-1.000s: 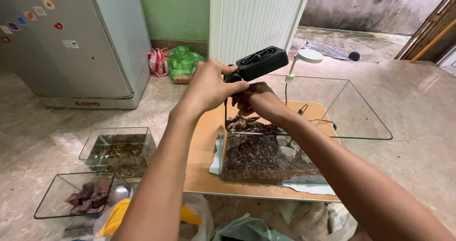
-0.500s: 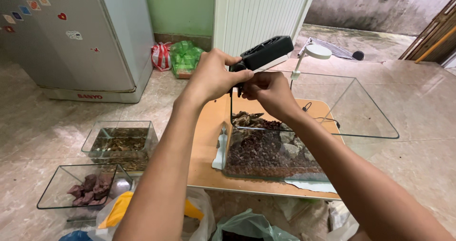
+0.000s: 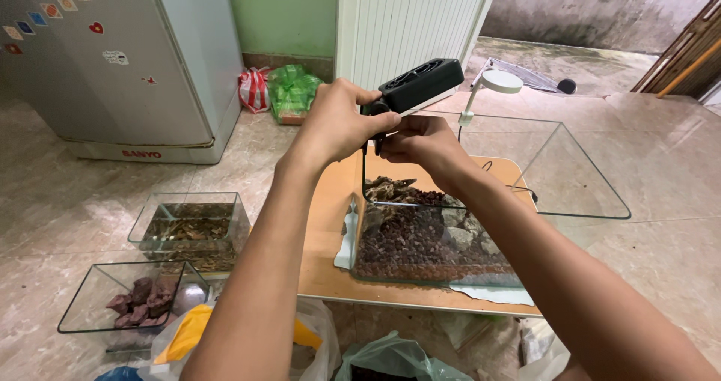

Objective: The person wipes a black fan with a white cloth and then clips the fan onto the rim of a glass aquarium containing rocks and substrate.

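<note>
We hold a black, flat, box-shaped plastic fan unit with round grilles (image 3: 419, 84) up in front of us, above the rear rim of a clear rectangular glass tank part-filled with dark reddish gravel and grey stones (image 3: 435, 238). Our left hand (image 3: 338, 122) is clenched around the unit's lower left end, thumb on top and fingers wrapped beneath. Our right hand (image 3: 420, 141) pinches a small dark part just under that same end, its fingertips touching those of the left hand; we cannot tell exactly what that part is. The gravel tank stands on a low light-brown wooden board (image 3: 330, 231) laid on the beige tiled floor, with a second, empty clear glass tank (image 3: 571, 171) just behind it to the right and a small white round clip lamp (image 3: 496, 84) rising at its far edge. To the left on the floor sit a small glass tank holding brown wood chips (image 3: 188, 231) and, nearer us, a shallow glass tank with purplish stones (image 3: 128, 302). A grey refrigerator with coloured magnets (image 3: 120, 58) stands at the far left, with red and green plastic bags (image 3: 278, 92) beside it against the wall.
</note>
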